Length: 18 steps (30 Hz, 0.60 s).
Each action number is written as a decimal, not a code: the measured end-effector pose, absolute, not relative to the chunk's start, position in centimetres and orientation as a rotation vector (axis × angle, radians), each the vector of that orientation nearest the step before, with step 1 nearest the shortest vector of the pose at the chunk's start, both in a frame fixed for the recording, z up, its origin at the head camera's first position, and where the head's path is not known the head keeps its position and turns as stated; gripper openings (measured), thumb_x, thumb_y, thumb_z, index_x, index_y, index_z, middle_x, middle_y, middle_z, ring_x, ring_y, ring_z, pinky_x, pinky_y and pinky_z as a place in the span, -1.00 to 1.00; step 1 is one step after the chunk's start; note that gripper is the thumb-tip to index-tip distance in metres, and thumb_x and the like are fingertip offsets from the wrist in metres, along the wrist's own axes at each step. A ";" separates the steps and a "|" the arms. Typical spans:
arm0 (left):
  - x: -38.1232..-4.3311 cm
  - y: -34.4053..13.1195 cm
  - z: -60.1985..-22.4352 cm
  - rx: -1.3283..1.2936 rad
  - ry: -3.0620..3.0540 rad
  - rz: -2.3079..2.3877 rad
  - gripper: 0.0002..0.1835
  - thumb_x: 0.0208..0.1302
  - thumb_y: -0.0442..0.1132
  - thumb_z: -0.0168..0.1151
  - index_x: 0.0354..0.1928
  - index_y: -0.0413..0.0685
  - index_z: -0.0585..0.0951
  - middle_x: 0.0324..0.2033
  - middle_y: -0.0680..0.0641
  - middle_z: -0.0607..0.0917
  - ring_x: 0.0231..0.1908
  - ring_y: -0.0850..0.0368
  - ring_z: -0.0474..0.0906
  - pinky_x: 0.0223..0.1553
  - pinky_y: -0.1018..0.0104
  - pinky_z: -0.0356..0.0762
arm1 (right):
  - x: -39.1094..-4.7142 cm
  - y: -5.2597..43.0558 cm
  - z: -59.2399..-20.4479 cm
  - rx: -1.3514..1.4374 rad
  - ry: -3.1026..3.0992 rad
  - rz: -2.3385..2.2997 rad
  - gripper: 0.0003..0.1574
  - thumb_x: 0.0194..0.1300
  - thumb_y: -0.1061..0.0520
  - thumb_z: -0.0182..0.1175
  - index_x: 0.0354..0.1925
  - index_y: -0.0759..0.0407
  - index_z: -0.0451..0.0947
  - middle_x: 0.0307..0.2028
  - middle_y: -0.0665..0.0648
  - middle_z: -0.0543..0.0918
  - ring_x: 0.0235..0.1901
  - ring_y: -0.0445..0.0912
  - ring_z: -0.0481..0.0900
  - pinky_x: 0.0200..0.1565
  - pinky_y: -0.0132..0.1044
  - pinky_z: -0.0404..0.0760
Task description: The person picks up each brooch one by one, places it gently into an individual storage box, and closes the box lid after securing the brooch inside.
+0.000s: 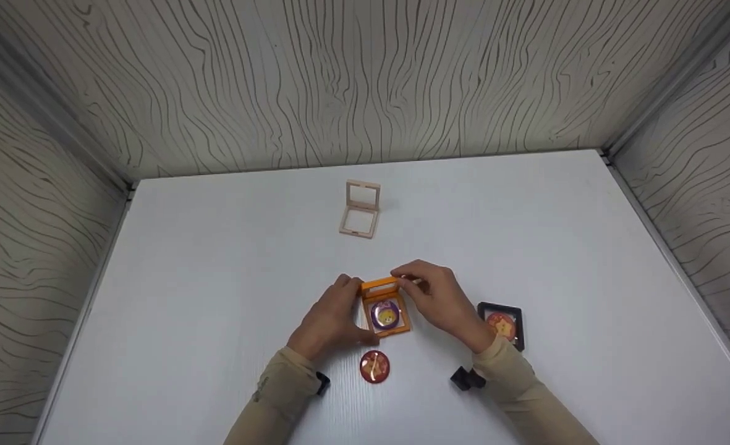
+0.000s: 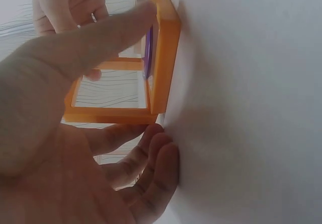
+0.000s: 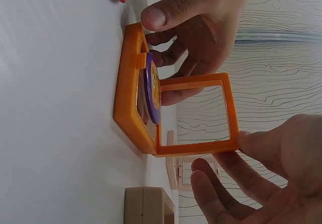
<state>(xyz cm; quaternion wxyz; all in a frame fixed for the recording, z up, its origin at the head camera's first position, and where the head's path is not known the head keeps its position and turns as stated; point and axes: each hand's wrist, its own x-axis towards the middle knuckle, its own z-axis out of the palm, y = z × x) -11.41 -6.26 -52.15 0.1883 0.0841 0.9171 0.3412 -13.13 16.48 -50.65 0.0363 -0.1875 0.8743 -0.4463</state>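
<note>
An orange display case (image 1: 406, 321) with clear windows stands opened on the table, its lid (image 3: 232, 113) raised upright. A round purple badge (image 1: 385, 315) with a yellow cartoon figure lies in its base. My left hand (image 1: 334, 318) holds the base from the left, the thumb at the near edge and fingers by the hinge side. With thumb and index finger, my right hand (image 1: 442, 296) pinches the lid's upper right corner. Just in front of the case lies a red round badge (image 1: 374, 367).
A pale pink case (image 1: 358, 233) stands opened farther back on the white table (image 1: 216, 259). Beside my right wrist is a black case (image 1: 521, 334) with a red star badge (image 1: 500, 325) in it. A beige case-like block (image 3: 143, 204) shows low in the right wrist view.
</note>
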 end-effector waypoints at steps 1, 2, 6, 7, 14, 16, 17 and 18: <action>-11.4 -6.2 -52.2 0.233 2.581 0.960 0.00 -0.06 -0.08 0.79 0.45 0.01 0.47 0.30 -0.08 0.53 0.32 -0.06 0.52 0.43 -0.13 0.47 | -13.1 16.5 -50.6 -0.572 2.687 -1.366 -0.73 0.56 0.21 0.26 0.14 0.17 0.73 0.04 0.03 0.79 0.03 -0.06 0.73 0.05 -0.12 0.76; -11.4 -6.3 -52.2 0.233 2.582 0.960 0.01 -0.07 -0.09 0.79 0.46 0.00 0.46 0.31 -0.09 0.53 0.33 -0.08 0.52 0.43 -0.14 0.47 | -13.1 16.5 -50.7 -0.571 2.690 -1.360 -0.73 0.56 0.20 0.26 0.14 0.17 0.73 0.04 0.03 0.79 0.03 -0.06 0.73 0.05 -0.12 0.76; -11.4 -6.3 -52.2 0.239 2.592 0.968 0.01 -0.08 -0.10 0.79 0.45 -0.02 0.47 0.26 -0.10 0.55 0.30 -0.08 0.54 0.43 -0.13 0.48 | -13.1 16.5 -50.8 -0.589 2.701 -1.356 -0.73 0.56 0.17 0.27 0.13 0.16 0.74 0.02 0.02 0.79 -0.01 -0.08 0.73 0.03 -0.16 0.76; -11.3 -6.4 -52.2 0.241 2.595 0.972 0.00 -0.08 -0.10 0.79 0.44 -0.03 0.47 0.24 -0.09 0.57 0.29 -0.08 0.55 0.42 -0.12 0.48 | -13.2 16.5 -50.8 -0.595 2.703 -1.355 -0.73 0.56 0.17 0.27 0.13 0.16 0.74 0.01 0.01 0.79 -0.02 -0.10 0.73 0.02 -0.17 0.76; -11.5 -6.6 -52.3 0.268 2.594 1.004 -0.11 -0.06 -0.11 0.78 0.35 -0.03 0.54 0.09 -0.03 0.62 0.10 0.00 0.60 0.33 -0.05 0.57 | -13.3 16.8 -50.7 -0.614 2.687 -1.330 -0.74 0.57 0.13 0.27 0.12 0.12 0.75 -0.02 -0.05 0.77 -0.08 -0.16 0.69 0.00 -0.23 0.73; -11.5 -6.6 -52.3 0.274 2.592 1.010 -0.14 -0.06 -0.12 0.78 0.32 -0.04 0.55 0.05 -0.02 0.63 0.04 0.02 0.58 0.29 -0.04 0.59 | -13.3 16.9 -50.6 -0.629 2.669 -1.319 -0.74 0.57 0.11 0.26 0.12 0.11 0.76 -0.03 -0.06 0.77 -0.07 -0.16 0.69 -0.01 -0.24 0.73; -11.6 -6.6 -52.3 0.277 2.590 1.013 -0.15 -0.06 -0.12 0.78 0.31 -0.03 0.55 0.03 -0.02 0.63 0.02 0.03 0.57 0.27 -0.04 0.59 | -13.3 16.9 -50.5 -0.635 2.658 -1.312 -0.74 0.57 0.10 0.26 0.12 0.10 0.76 -0.03 -0.07 0.76 -0.06 -0.17 0.69 0.00 -0.25 0.73; -11.6 -6.6 -52.3 0.279 2.588 1.016 -0.16 -0.06 -0.12 0.78 0.29 -0.03 0.56 0.02 -0.01 0.62 0.00 0.04 0.56 0.26 -0.03 0.60 | -13.4 17.0 -50.5 -0.642 2.650 -1.303 -0.74 0.58 0.09 0.26 0.12 0.08 0.76 -0.03 -0.08 0.75 -0.05 -0.18 0.69 0.00 -0.26 0.73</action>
